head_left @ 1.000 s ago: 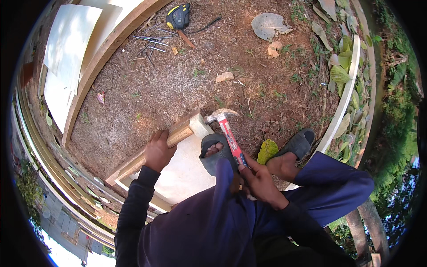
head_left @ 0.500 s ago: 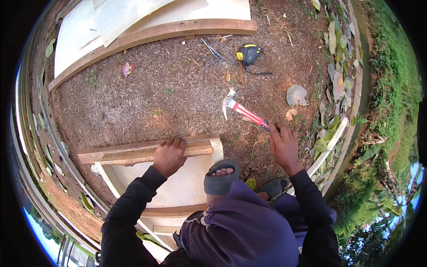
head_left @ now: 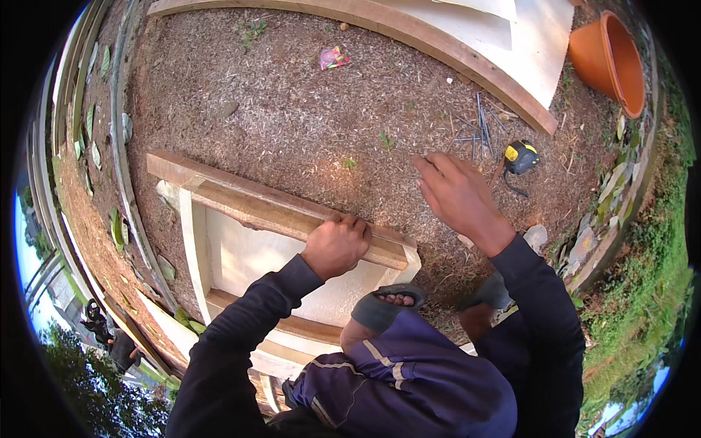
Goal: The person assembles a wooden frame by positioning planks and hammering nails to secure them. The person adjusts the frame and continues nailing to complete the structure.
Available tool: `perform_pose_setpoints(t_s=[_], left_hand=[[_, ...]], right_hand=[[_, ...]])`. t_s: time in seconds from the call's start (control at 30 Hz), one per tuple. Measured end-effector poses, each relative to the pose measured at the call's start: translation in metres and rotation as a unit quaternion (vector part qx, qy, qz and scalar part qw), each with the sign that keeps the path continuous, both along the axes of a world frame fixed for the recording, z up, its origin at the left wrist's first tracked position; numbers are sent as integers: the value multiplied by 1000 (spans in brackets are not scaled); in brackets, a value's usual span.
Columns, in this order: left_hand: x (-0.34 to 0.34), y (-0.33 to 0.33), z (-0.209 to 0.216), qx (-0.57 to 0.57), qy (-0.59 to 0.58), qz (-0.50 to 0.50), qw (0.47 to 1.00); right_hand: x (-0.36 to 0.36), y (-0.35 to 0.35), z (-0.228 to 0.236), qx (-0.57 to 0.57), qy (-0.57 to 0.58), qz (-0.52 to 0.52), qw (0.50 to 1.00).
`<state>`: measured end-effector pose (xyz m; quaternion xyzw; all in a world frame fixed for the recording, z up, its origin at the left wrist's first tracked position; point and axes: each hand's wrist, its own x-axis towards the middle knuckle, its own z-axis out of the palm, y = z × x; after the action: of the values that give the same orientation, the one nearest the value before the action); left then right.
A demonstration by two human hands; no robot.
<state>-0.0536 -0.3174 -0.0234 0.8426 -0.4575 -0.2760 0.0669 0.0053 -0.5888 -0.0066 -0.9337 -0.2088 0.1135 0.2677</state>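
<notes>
Moved nearer the loose nails (head_left: 482,124) since the earlier frame: my right grip (head_left: 464,197), palm hidden, so I cannot tell its closure. Left grip (head_left: 337,244): curled over the far side of the wooden frame (head_left: 252,208), lying on the ground (head_left: 292,109).
</notes>
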Motion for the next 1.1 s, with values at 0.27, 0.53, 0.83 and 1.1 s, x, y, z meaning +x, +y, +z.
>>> perform_pose_setpoints(t_s=[0.27, 0.53, 0.83, 1.1], left_hand=[[2, -4, 6, 11, 0, 47, 999], [-2, -17, 34, 229, 27, 81, 970], [-112, -96, 19, 143, -286, 509, 799], [-255, -23, 21, 43, -280, 746, 603]], right_hand=[[55, 69, -10, 128, 15, 177, 976], [80, 184, 56, 211, -56, 290, 932], [22, 186, 23, -54, 70, 309, 947], [-5, 172, 17, -70, -16, 347, 935]])
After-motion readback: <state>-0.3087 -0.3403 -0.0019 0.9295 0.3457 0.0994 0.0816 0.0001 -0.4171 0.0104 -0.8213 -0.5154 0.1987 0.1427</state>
